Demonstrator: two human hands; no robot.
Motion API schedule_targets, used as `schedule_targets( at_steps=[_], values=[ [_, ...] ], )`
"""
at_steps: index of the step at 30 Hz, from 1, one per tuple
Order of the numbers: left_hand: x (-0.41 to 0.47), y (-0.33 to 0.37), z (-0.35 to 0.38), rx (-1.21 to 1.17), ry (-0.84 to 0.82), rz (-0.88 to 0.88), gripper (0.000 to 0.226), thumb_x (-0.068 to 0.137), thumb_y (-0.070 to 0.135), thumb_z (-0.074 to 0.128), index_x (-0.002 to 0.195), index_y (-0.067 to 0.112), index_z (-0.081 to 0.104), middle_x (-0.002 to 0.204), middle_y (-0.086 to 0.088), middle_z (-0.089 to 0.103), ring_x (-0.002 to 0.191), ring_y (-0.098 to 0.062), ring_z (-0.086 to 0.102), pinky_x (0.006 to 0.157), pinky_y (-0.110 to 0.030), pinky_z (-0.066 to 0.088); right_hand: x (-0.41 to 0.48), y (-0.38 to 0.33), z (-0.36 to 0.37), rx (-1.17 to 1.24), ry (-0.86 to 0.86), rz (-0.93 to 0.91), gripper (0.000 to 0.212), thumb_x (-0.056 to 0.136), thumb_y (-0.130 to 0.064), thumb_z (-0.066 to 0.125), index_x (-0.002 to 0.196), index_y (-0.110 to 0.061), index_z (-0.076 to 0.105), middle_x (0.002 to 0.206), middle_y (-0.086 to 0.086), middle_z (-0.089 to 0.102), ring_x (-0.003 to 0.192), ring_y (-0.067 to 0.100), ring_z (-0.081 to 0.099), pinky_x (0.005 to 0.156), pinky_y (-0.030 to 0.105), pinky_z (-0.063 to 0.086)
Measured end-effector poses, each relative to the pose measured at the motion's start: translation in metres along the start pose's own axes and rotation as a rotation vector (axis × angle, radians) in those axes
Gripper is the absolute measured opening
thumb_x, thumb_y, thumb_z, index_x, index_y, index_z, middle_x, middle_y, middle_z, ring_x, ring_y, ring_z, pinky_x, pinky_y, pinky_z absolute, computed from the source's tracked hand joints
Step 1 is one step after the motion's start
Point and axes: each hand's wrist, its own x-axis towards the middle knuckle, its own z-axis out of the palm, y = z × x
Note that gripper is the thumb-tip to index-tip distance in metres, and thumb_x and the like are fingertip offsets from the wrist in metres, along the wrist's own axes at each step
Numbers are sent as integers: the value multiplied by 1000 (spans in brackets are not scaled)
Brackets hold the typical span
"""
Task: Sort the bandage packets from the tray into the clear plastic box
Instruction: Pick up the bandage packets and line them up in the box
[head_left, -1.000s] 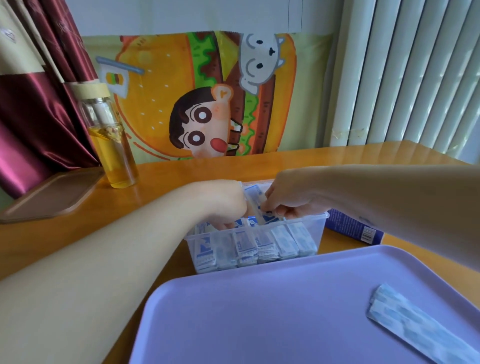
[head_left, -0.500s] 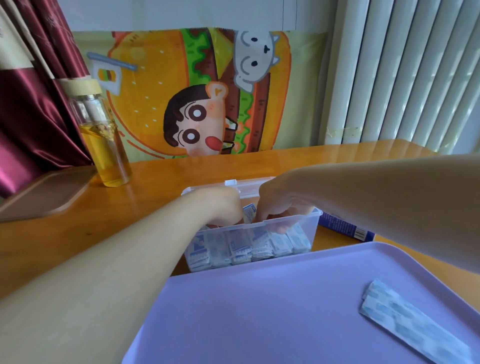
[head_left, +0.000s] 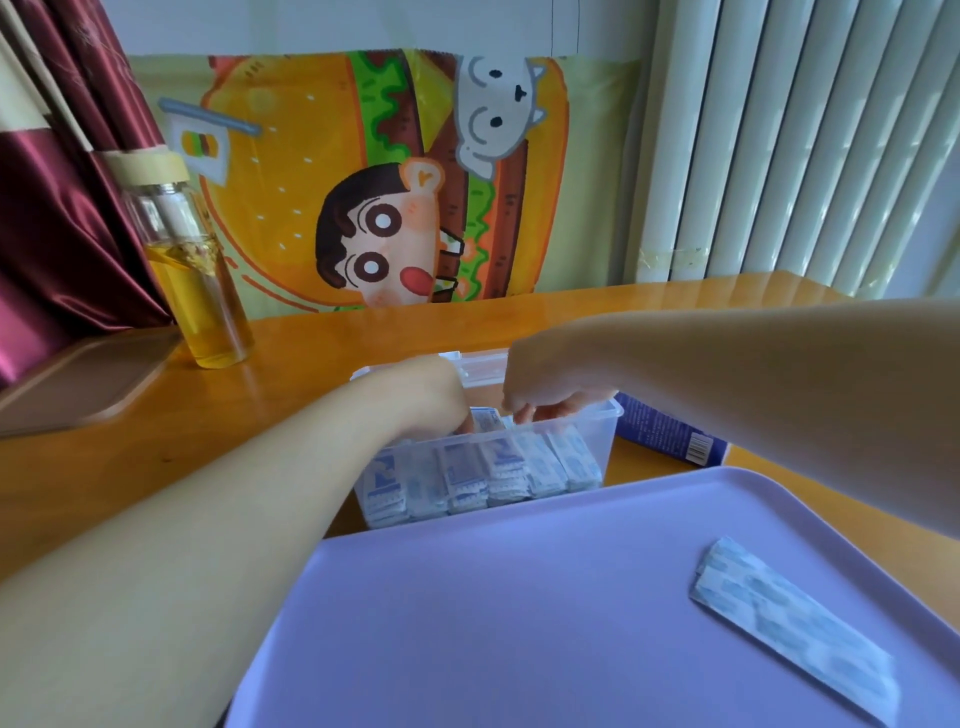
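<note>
Centre frame: left hand (head_left: 422, 396) and right hand (head_left: 551, 382) both dipped into clear plastic box (head_left: 609, 434), fingers curled down among upright bandage packets (head_left: 467, 470). Grip hidden, cannot tell whether either holds one. One packet strip (head_left: 789, 626) lies lower right on purple tray (head_left: 519, 613).

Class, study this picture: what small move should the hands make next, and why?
Probably the right hand lifts from the clear box and reaches for the bandage packets on the purple tray: they lie unsorted on the tray's right side.
</note>
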Motion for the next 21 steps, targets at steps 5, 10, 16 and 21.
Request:
schedule_targets(
  at_steps=[5, 10, 16, 21],
  values=[
    [-31, 10, -1, -239, 400, 111, 31, 89, 6, 42, 71, 22, 61, 72, 4, 55, 58, -10, 48, 45, -22, 32, -55, 17, -21, -290, 381, -269, 24, 92, -21, 54, 104, -4, 65, 93, 9, 68, 74, 19, 60, 53, 19, 42],
    [-71, 20, 15, -212, 540, 277, 31, 81, 5, 45, 66, 28, 58, 72, 15, 50, 69, -7, 49, 66, -31, 46, -121, 76, -12, -361, 114, -55, 28, 78, -41, 69, 84, -14, 69, 68, -5, 69, 53, 7, 63, 49, 12, 44],
    [-106, 36, 39, -205, 482, 293, 26, 86, 10, 46, 76, 28, 62, 74, 16, 50, 64, -5, 49, 64, -31, 46, -123, 121, 13, -426, -96, 201, 46, 68, -48, 78, 83, -8, 60, 78, 6, 60, 46, 14, 60, 54, 25, 54],
    [-118, 34, 43, -181, 416, 292, 27, 87, 11, 45, 76, 31, 59, 77, 19, 52, 68, -2, 49, 65, -29, 46, -118, 122, 24, -299, -142, 181, 33, 70, -27, 82, 88, -5, 63, 73, 6, 61, 63, 14, 62, 64, 26, 58]
  ],
)
